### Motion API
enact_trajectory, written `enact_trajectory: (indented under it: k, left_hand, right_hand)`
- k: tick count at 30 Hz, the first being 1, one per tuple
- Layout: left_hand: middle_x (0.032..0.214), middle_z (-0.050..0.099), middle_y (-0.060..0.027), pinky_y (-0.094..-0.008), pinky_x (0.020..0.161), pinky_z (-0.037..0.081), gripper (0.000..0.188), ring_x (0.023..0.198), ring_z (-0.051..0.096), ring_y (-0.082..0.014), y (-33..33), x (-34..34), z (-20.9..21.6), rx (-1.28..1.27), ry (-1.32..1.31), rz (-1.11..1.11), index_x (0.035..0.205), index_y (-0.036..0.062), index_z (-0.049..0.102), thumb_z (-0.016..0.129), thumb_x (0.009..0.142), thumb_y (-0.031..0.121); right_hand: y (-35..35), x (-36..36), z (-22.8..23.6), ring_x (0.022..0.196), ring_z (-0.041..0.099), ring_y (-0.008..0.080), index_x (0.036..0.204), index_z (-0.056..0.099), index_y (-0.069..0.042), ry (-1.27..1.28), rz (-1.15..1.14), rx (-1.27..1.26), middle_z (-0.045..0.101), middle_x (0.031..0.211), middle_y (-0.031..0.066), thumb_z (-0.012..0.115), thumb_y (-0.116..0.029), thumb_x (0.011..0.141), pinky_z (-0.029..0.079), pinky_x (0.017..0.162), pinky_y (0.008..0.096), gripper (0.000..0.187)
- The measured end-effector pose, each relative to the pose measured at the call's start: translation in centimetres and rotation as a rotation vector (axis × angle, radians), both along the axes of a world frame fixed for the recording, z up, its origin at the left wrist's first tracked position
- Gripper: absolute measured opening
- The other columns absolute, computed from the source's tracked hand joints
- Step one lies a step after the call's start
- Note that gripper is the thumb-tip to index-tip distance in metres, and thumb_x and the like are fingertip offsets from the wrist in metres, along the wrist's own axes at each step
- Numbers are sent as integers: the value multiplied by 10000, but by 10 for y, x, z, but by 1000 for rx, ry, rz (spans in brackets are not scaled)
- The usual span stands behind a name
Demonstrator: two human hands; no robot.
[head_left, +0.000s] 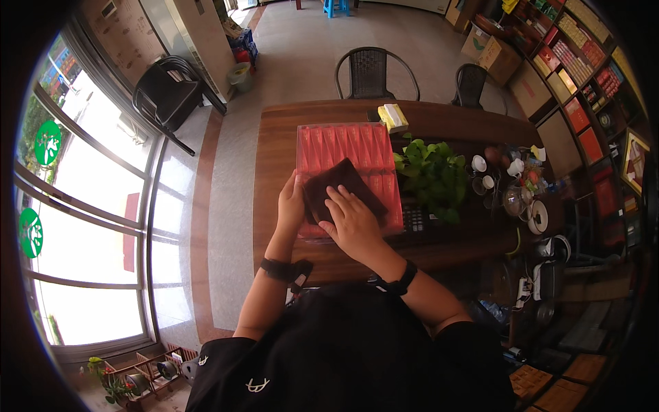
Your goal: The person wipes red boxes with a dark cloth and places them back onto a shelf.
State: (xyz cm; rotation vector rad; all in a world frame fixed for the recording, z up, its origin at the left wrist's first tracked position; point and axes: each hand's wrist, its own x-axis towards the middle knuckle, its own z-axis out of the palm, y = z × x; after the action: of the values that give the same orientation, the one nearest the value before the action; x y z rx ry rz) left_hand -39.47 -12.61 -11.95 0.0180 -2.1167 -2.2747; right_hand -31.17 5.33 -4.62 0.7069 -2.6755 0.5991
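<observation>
A large flat red package (347, 147) wrapped in clear film lies on the wooden table (274, 158). A dark brown cloth (343, 184) rests on its near half. My right hand (353, 223) presses flat on the cloth with fingers spread. My left hand (291, 206) grips the package's left near edge, thumb by the cloth. Both wrists wear black bands.
A green potted plant (431, 175) stands right of the package, with a calculator (415, 218) beside it. White cups (480, 165) and tea ware crowd the right end. A yellow tissue box (392, 117) sits behind. Two black chairs (369, 72) stand beyond the table; shelves line the right wall.
</observation>
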Motion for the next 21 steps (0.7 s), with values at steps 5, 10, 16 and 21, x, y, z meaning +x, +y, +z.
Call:
enact_trajectory:
  k: [5, 10, 16, 21]
  left_hand:
    - [1308, 603, -140, -285, 1010, 422, 477, 1192, 561, -177, 9, 3, 11, 58, -45, -4, 1425, -42, 442, 473, 1040, 239]
    - [1301, 610, -131, -285, 1002, 428, 476, 1191, 557, -164, 5, 5, 9, -20, -26, 57, 1420, -33, 456, 506, 1021, 222]
    - [1274, 631, -145, -299, 985, 444, 464, 1161, 579, -176, 0, 7, 7, 210, -101, -30, 1386, -50, 484, 507, 1017, 231]
    - [1420, 496, -224, -413, 1053, 406, 602, 1330, 452, -399, -9, -1, -5, -380, 16, 57, 1448, 33, 426, 604, 949, 320]
  right_hand:
    - [36, -51, -3, 1420, 308, 421, 1468, 430, -116, 11, -302, 112, 345, 1542, 200, 522, -454, 963, 240, 1160, 531, 614]
    - [21, -29, -1, 1416, 293, 444, 1418, 498, -94, -1, -448, 171, 343, 1535, 212, 525, -432, 955, 231, 1141, 591, 575]
    - [-7, 34, 13, 1415, 313, 414, 1393, 530, -168, -100, 32, 105, 354, 1539, 169, 615, -418, 893, 260, 1129, 592, 565]
    - [63, 12, 26, 1482, 194, 364, 1460, 456, -255, -310, 124, 217, 216, 1615, 102, 623, -584, 855, 186, 1174, 570, 709]
